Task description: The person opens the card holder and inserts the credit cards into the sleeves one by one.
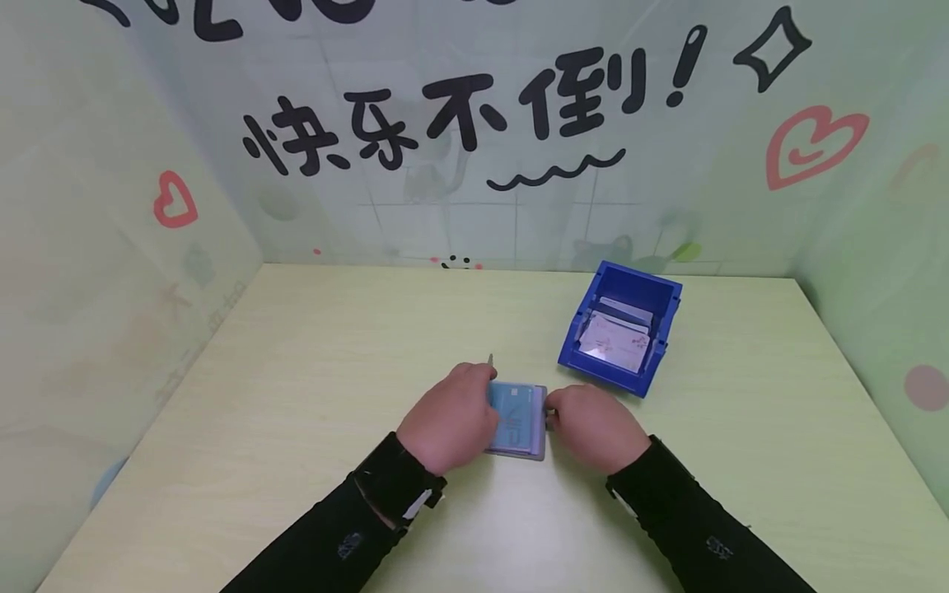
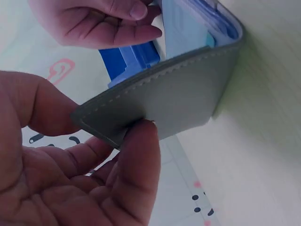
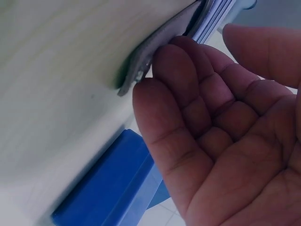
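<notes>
A grey card holder [image 2: 174,94] with a stitched cover stands opened on the table, its clear sleeves bunched at the spine. One sleeve shows a light-blue card [image 1: 511,412] in the head view. My left hand [image 1: 454,416] pinches the raised cover flap by its corner, thumb and fingers on opposite sides in the left wrist view. On the other side, my right hand [image 1: 596,426] has its fingertips [image 3: 148,94] right at the edge of the opposite cover. Its thumb [image 3: 258,52] stays apart from the fingers, and they are loosely bent.
Behind my right hand stands a blue open box [image 1: 660,362], tilted in the view, with several cards [image 1: 615,342] inside. A pale wooden table [image 1: 296,354] carries everything. A printed backdrop [image 1: 474,222] rises along its back edge and both sides.
</notes>
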`<state>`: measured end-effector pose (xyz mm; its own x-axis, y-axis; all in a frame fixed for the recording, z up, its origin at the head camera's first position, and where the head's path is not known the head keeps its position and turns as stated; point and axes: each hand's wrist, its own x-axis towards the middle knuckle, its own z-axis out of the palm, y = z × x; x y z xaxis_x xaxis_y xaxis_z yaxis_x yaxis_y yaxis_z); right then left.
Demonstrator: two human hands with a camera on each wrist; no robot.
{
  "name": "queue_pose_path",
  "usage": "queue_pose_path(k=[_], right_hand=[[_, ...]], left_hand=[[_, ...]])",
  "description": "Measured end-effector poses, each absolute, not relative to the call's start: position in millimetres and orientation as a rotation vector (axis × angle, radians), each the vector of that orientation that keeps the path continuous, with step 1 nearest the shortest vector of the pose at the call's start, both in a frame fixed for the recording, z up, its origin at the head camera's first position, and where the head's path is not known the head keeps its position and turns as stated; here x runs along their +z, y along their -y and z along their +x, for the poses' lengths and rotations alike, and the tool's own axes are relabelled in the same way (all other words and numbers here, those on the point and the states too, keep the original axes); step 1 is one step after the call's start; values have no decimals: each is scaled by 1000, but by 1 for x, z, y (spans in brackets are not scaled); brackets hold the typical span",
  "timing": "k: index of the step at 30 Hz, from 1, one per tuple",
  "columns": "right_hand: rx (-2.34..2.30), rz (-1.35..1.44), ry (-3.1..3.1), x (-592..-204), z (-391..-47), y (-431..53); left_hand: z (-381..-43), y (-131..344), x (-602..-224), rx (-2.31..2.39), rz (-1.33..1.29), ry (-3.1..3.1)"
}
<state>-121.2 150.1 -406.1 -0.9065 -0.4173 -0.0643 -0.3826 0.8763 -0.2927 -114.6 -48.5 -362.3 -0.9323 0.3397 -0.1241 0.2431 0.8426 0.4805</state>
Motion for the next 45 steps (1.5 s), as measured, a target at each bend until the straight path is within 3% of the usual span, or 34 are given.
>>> queue_pose_path(k=[22, 45], right_hand=[[-412, -568, -2906, -405, -122, -149], [-438, -570, -2917, -406, -121, -149]], left_hand=[[-119, 66, -376, 103, 461, -3102], [-112, 33, -392, 15, 613, -2965]])
